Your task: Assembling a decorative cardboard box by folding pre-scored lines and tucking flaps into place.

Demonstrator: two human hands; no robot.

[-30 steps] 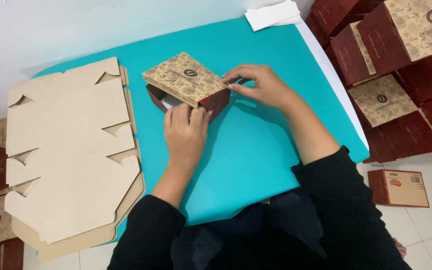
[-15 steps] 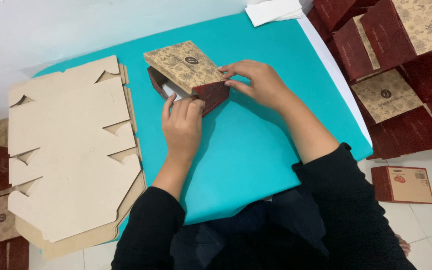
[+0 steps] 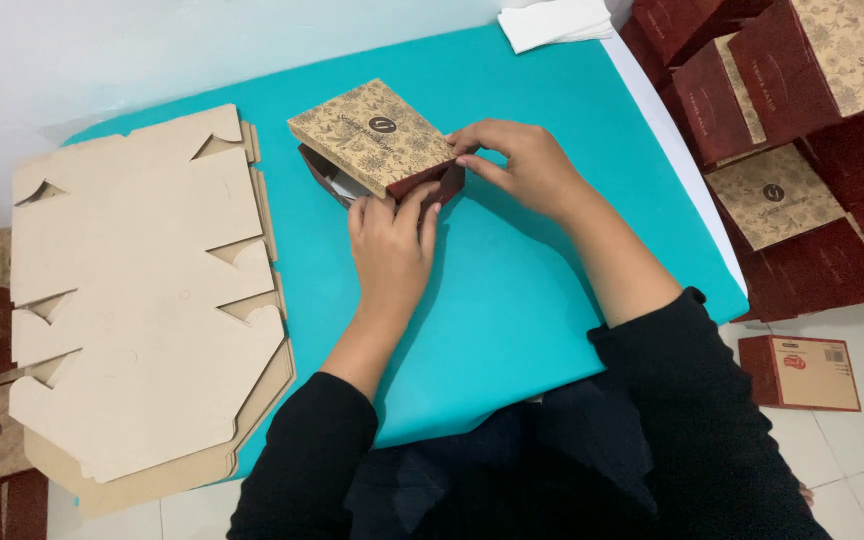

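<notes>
A small cardboard box [image 3: 377, 135] with a tan patterned lid and dark red sides rests on the teal table [image 3: 512, 300]. Its lid is partly lowered, and a gap shows on the left side. My left hand [image 3: 392, 240] presses its fingertips against the box's near side, under the lid's front edge. My right hand [image 3: 522, 165] pinches the lid's right corner with fingers and thumb.
A stack of flat, die-cut brown cardboard blanks [image 3: 142, 300] covers the table's left part. White paper [image 3: 552, 22] lies at the far edge. Several finished red and tan boxes [image 3: 802, 150] are piled on the floor at right, with one small box [image 3: 802, 372] lying apart.
The box has stayed in the same place on the table while the lid has come lower over its body. Both hands remain on it, the left sliding closer under the front edge.
</notes>
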